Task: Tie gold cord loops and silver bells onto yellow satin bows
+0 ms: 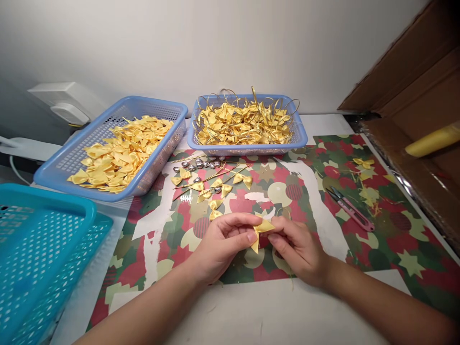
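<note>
My left hand [224, 242] pinches a yellow satin bow [264, 226] between thumb and fingers, above the patterned paper. Close by on the right, my right hand [300, 249] has its thumb and fingers pressed together at the bow's edge; what lies between them is hidden. Beyond my hands lie several loose yellow bows [225, 190], gold wire ties [201, 182] and small silver bells [199, 164]. One of these bows [214, 210] rests just past my left fingers.
A blue basket [131, 101] of yellow bows stands back left, and another blue basket [247, 149] holds bows with gold wires. Pink thread snips [354, 213] lie right, near thread scraps [370, 196]. A teal basket [68, 203] is at left, a cardboard box [406, 72] at right.
</note>
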The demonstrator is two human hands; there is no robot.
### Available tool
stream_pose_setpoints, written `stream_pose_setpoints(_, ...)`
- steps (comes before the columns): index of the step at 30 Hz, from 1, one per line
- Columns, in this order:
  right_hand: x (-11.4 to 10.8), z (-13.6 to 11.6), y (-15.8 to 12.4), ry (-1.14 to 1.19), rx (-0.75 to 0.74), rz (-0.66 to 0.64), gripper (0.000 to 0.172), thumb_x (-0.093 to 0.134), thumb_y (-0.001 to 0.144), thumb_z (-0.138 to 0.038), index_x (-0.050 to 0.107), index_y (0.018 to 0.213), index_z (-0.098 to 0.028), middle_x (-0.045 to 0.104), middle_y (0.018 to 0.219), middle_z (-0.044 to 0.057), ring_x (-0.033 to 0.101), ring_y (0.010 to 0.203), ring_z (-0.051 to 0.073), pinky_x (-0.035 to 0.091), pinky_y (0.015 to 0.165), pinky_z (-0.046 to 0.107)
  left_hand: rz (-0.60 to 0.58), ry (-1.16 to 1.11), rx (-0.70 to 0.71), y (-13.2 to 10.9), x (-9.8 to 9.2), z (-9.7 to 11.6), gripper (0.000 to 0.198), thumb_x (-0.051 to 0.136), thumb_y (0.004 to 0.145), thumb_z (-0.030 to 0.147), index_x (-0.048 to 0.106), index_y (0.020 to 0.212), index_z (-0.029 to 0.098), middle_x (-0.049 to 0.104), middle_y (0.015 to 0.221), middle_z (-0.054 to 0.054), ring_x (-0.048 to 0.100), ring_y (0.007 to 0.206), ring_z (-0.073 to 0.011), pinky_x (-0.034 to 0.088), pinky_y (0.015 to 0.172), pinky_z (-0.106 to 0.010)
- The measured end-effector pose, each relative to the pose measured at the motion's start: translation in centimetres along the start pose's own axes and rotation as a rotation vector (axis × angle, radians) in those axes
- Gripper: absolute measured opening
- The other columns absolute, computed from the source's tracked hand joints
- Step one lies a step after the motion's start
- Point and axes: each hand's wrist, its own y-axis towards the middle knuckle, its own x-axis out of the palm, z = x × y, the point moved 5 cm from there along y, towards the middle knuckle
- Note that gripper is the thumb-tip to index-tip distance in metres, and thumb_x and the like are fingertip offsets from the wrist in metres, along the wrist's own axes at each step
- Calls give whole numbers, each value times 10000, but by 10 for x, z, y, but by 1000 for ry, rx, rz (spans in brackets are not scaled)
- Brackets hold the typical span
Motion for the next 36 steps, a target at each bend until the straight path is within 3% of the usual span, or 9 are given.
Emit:
stream_pose_setpoints(6,0,0,-1,5,-10,7,156,395,931,-113,461,832,-213,431,646,-45,365,526,84,328,509,220,7,27,-5,-1,0,0,199,854,611,253,772,788,211,680,706,-10,572,622,-92,474,606,-218)
stream_pose_setpoints(10,0,-2,1,33,-39,-2,170,400,922,-90,463,825,-215,453,660,-41,383,547,85,323,510,214,14,39,-29,0,-2,-3,230,864,594,272,775,796,208,694,784,-32,589,671,-111,484,605,-230)
stream_pose_setpoints(20,1,-2,0,64,-40,-9,161,408,944,-116,526,892,-212,508,704,-22,437,594,92,355,545,215,26,-12,-88,-1,-3,-6,263,883,557,235,758,782,183,700,728,-28,606,655,-112,476,619,-242)
stream_pose_setpoints(26,2,0,0,62,-17,30,142,415,958,-157,512,868,-209,451,661,-39,378,532,81,330,507,213,0,-31,39,1,2,1,235,857,592,158,624,625,157,663,725,9,613,710,-104,466,659,-215)
stream_pose_setpoints(31,2,0,1,54,4,26,139,407,960,-160,504,874,-210,430,633,-50,343,504,76,300,479,211,34,-39,39,0,0,0,345,843,620,161,507,691,180,632,690,39,596,643,-91,463,615,-201)
stream_pose_setpoints(36,2,1,1,56,20,16,145,402,960,-165,494,856,-205,403,614,-56,334,496,76,294,479,214,0,43,89,1,0,1,138,822,654,166,686,673,166,625,687,15,575,632,-76,466,609,-187)
